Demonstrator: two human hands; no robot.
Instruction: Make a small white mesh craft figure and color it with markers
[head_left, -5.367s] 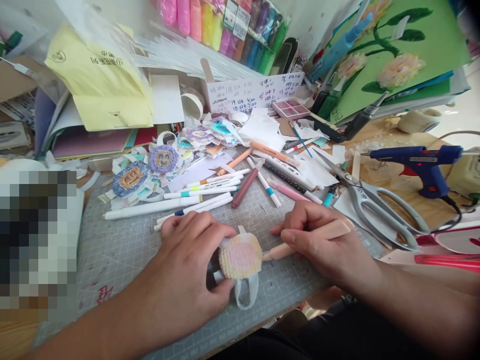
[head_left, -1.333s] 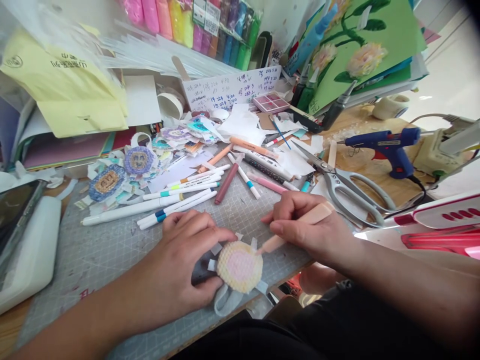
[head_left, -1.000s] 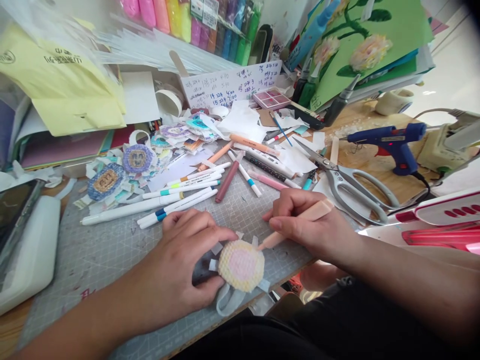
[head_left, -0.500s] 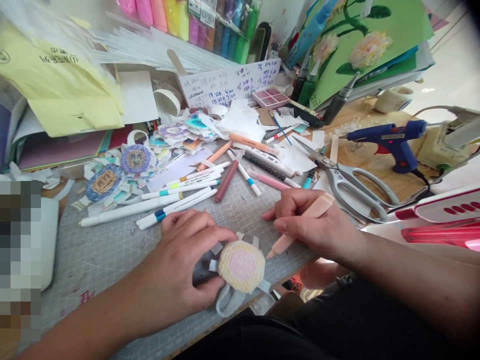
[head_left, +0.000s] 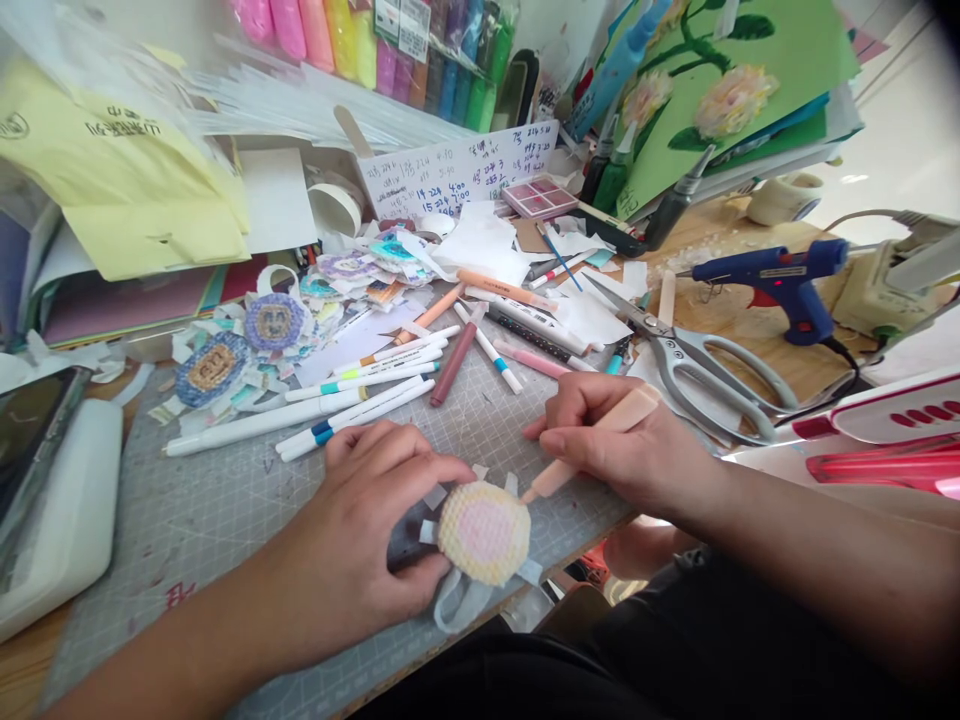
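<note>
A small round woven disc (head_left: 486,532), cream at the rim and pink in the centre, lies near the mat's front edge with pale strips and a loop sticking out. My left hand (head_left: 382,510) grips its left side between thumb and index finger. In my right hand (head_left: 615,440) is a peach marker (head_left: 559,475), its tip at the disc's upper right rim. Under both hands is a grey gridded cutting mat (head_left: 225,510).
Several markers (head_left: 375,400) lie behind my hands, with two finished-looking discs (head_left: 213,369) at the left. Scissors (head_left: 701,375) and a blue glue gun (head_left: 787,275) are at the right. Paper scraps (head_left: 487,245) are heaped behind. A phone (head_left: 34,430) sits at the left edge.
My right hand has moved slightly left, bringing the marker tip from beside the disc to its rim. My left hand and the disc are almost unmoved.
</note>
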